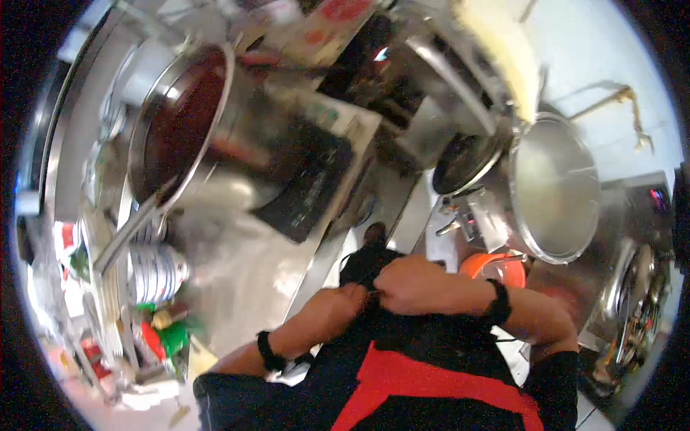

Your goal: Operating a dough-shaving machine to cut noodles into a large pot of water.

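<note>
My left hand [340, 303] and my right hand [404, 284] meet at my waist, in front of black clothing [431, 334] with a red panel [426, 374]. Both sets of fingers are curled in towards each other. A small pale glint shows between them, but blur hides whether they pinch a thin item or the dark cloth. Each wrist wears a black band, the left one [268, 351] lower in view than the right one [498, 301].
On the left, a steel counter [248, 275] bears a large pot of dark red contents [186, 129] and stacked bowls [156, 273]. A tall steel pot of cloudy liquid [558, 188] stands right, near an orange bucket [493, 269]. A brass-coloured tap [628, 97] juts from the wall.
</note>
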A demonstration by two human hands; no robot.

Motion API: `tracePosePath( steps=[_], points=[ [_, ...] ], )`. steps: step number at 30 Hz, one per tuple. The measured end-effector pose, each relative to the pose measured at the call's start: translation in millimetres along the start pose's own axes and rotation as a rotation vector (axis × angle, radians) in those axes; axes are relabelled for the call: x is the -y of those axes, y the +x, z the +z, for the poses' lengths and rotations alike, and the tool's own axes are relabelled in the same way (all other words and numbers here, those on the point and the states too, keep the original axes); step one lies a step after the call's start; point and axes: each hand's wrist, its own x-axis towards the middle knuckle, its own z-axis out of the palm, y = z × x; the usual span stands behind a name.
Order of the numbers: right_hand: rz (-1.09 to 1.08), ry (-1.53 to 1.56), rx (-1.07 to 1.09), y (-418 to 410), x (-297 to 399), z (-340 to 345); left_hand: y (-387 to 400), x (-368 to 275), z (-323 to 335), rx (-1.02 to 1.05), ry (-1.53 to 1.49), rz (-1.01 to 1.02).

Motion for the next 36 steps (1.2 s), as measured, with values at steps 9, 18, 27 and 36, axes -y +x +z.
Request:
tracePosePath(
  steps=[9,18,27,36],
  points=[
    [-0.256,0.167,-0.205,-17.3,-30.7,16.8,40.6,-2.5,-3.3,0.237,0.107,-0.107],
    [0.182,0.777,-0.628,-124.3,-147.3,32.6,66.8,105.2,-27.2,0.106,0.122,-0.042],
    [1.352,1.189,-1.913,-227.8,-286.4,479.3,171.1,13.9,-71.1,-0.162,0.189,-0.061],
    [1.518,0.697,-0.265,-149.7,-226.1,724.8,352.0,-45.9,33.9,0.616,0.421,0.296]
  ],
)
